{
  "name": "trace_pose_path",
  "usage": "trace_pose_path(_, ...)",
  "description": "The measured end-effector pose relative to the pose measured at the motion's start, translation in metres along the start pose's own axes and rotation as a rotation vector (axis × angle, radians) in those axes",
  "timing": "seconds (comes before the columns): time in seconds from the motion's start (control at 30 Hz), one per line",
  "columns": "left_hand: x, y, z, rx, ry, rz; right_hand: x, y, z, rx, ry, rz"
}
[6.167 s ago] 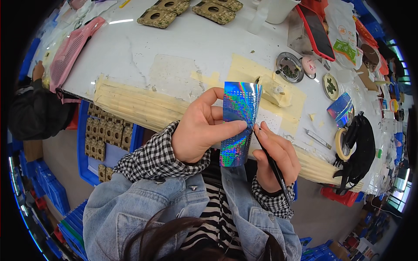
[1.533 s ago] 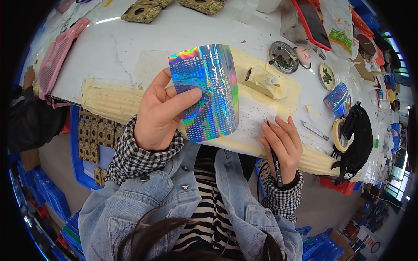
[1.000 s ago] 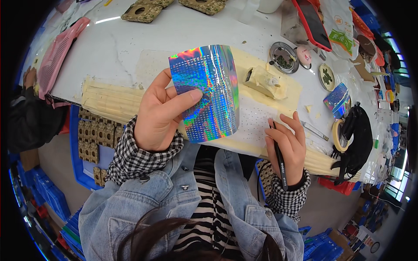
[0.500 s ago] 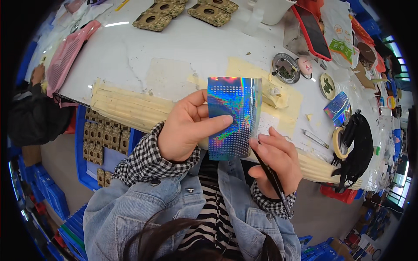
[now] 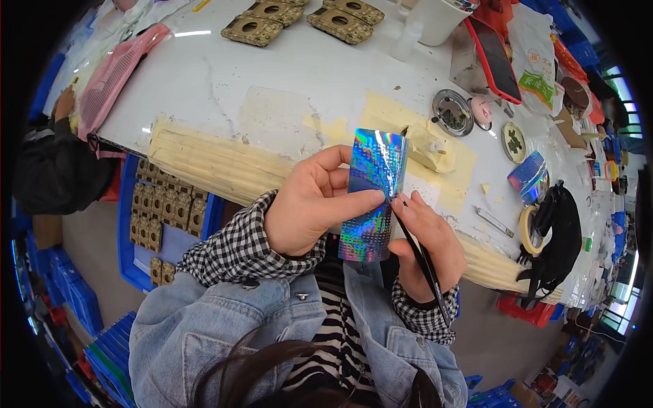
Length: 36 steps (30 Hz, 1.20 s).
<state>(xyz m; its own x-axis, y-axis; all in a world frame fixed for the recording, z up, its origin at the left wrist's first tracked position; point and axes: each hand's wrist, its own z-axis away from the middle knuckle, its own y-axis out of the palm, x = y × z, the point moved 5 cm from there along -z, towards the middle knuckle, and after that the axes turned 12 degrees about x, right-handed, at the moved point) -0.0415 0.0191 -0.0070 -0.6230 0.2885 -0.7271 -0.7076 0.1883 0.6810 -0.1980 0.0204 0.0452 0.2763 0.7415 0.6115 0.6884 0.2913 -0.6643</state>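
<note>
My left hand (image 5: 299, 207) pinches a shiny holographic sheet (image 5: 371, 160) with rows of small cut marks, thumb on its front and fingers behind. The sheet stands upright in front of my body and is bent slightly along its length. In my right hand (image 5: 439, 241) is a pair of black tweezers (image 5: 423, 265), its handle slanting down toward the wrist. Right fingertips and the tweezers' upper end meet the sheet's right edge, close to my left thumb. Whether the tips hold a piece cannot be made out. Behind the hands sits a block wrapped in yellowish tape (image 5: 432, 149).
Several camouflage model hull parts (image 5: 252, 30) lie at the back; more fill a blue bin (image 5: 126, 245) at lower left. On the right are a round metal dish (image 5: 452, 112), a craft knife (image 5: 495, 222), a tape roll (image 5: 528, 234) and a red-edged phone (image 5: 500, 64).
The sheet and my left hand have shifted right, and the sheet's face has flexed. My right fingers and the tweezers have come up against its edge by the left thumb.
</note>
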Motion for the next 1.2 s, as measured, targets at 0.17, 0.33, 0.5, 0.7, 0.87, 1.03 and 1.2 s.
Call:
trace_pose_path(0.17, -0.001, 0.0, 0.001, -0.002, -0.012, 0.029, 0.001, 0.0, 0.001, -0.001, -0.008, -0.009)
trace_pose_path(0.33, -0.002, 0.002, 0.001, 0.001, -0.012, 0.027, 0.0, 0.0, 0.0, -0.006, -0.009, -0.015)
trace_pose_path(0.5, -0.002, 0.0, 0.001, -0.002, -0.005, -0.001, 0.0, 0.0, -0.001, -0.012, 0.01, -0.028)
trace_pose_path(0.7, -0.003, -0.001, 0.001, -0.007, 0.024, -0.054, 0.002, -0.001, -0.002, -0.018, 0.056, -0.02)
trace_pose_path(0.87, -0.004, -0.001, 0.001, -0.013, 0.026, -0.068, 0.005, -0.001, -0.004, -0.003, 0.074, 0.054)
trace_pose_path(1.03, -0.002, 0.0, -0.001, -0.037, -0.019, 0.032, 0.005, 0.007, -0.003, -0.034, -0.056, 0.164)
trace_pose_path(1.2, 0.0, -0.001, -0.001, -0.032, -0.036, 0.082, 0.005, 0.01, 0.0, -0.035, -0.107, 0.192)
